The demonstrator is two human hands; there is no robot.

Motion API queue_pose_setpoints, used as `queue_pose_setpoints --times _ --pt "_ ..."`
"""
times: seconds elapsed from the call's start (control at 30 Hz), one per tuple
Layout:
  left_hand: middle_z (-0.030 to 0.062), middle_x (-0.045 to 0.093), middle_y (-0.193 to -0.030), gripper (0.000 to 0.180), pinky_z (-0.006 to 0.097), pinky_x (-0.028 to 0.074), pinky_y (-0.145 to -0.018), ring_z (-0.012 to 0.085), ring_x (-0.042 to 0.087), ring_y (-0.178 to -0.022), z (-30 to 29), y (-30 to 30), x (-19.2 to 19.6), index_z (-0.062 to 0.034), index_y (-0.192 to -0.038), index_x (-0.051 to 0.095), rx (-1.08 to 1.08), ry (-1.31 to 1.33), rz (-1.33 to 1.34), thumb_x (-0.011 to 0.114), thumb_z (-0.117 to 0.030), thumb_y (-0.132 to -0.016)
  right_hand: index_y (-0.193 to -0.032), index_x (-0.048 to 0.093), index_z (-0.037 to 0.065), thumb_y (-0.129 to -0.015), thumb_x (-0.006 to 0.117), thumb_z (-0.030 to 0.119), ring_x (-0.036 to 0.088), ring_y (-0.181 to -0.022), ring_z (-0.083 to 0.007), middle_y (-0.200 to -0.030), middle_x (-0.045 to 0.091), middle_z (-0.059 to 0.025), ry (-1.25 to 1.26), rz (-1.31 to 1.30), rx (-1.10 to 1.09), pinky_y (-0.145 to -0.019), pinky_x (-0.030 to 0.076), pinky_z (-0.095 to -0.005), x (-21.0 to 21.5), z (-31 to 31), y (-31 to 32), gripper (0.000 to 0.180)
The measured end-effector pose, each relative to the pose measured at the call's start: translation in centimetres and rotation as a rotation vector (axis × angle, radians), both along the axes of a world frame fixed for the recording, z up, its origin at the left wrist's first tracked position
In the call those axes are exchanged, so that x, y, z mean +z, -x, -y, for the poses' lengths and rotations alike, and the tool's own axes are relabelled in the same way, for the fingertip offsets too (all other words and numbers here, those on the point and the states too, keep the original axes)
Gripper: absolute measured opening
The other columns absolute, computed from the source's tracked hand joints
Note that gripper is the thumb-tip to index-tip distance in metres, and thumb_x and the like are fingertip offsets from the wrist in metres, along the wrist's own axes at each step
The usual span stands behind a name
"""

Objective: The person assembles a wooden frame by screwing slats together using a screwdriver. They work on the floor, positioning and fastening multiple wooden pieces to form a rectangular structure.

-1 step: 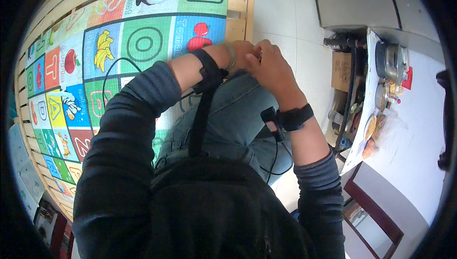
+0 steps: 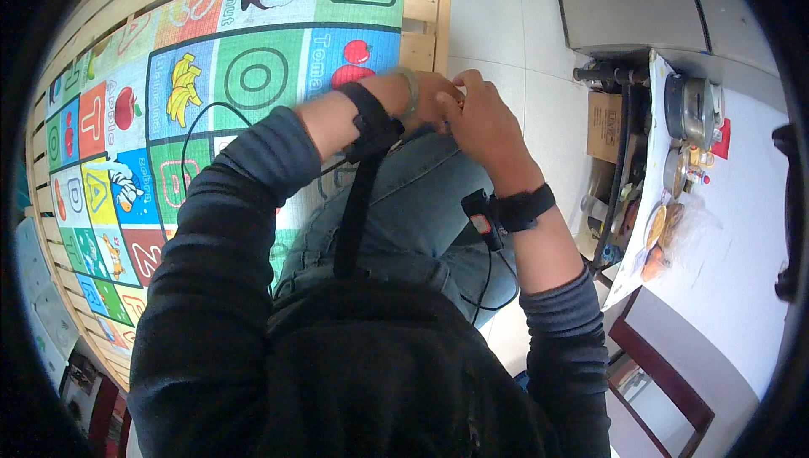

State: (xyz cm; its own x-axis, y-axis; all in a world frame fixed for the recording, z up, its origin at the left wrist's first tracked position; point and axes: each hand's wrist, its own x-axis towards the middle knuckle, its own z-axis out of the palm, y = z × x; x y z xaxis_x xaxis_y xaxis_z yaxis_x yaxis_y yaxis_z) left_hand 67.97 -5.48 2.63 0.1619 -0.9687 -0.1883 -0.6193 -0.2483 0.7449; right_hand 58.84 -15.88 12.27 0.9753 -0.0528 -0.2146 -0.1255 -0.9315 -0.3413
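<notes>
My left hand (image 2: pixel 403 102) and my right hand (image 2: pixel 487 125) meet above my knee in blue jeans (image 2: pixel 413 205), at the edge of a wooden bed frame (image 2: pixel 425 16). A grey bangle (image 2: pixel 410 89) sits round my left hand near the knuckles. The fingertips of my right hand pinch at it. My left fingers are hidden behind the right hand. A black strap (image 2: pixel 368 125) wraps my left wrist and hangs down. A black band with a small device and cable (image 2: pixel 506 209) is on my right wrist.
A colourful alphabet play mat (image 2: pixel 211 104) covers the bed frame on the left. On the right, across a white tiled floor (image 2: pixel 497 20), are a cardboard box (image 2: pixel 605 125), a table with metal pots (image 2: pixel 691 108) and food, and a brown chair (image 2: pixel 666 382).
</notes>
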Motion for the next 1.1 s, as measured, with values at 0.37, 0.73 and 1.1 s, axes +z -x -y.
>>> queue_pose_setpoints --times 0.37,0.73,1.1 --pt "0.014 0.067 -0.101 0.032 0.04 0.045 -0.088 0.0304 0.06 -0.099 -0.6 -0.2 0.3 -0.0072 -0.101 0.066 0.112 0.183 -0.018 0.07 -0.024 -0.074 -0.129 0.048 0.006 -0.088 0.055 0.044 0.052 -0.11 -0.0392 -0.118 0.055 -0.0235 -0.14 0.016 0.067 -0.094 0.043 -0.0448 -0.4 0.4 -0.6 0.056" --pt "0.0149 0.064 -0.106 0.038 0.039 0.044 -0.093 0.0312 0.058 -0.103 0.5 -0.9 0.2 -0.0057 -0.105 0.064 -0.032 0.271 -0.107 0.07 -0.019 -0.07 -0.13 0.05 0.016 -0.084 0.058 0.051 0.04 -0.124 -0.0438 -0.133 0.044 -0.0236 0.033 0.115 0.039 -0.1 0.038 -0.0507 -1.4 0.8 -0.6 0.059" --pt "0.013 0.062 -0.115 0.052 0.039 0.042 -0.097 0.0301 0.055 -0.11 -0.2 -0.2 0.8 -0.009 -0.113 0.062 -0.033 0.141 0.053 0.077 -0.021 -0.065 -0.125 0.054 0.013 -0.085 0.057 0.05 0.044 -0.12 -0.0411 -0.128 0.049 -0.0216 -0.029 0.141 0.036 -0.097 0.04 -0.0496 -1.8 0.5 -1.3 0.054"
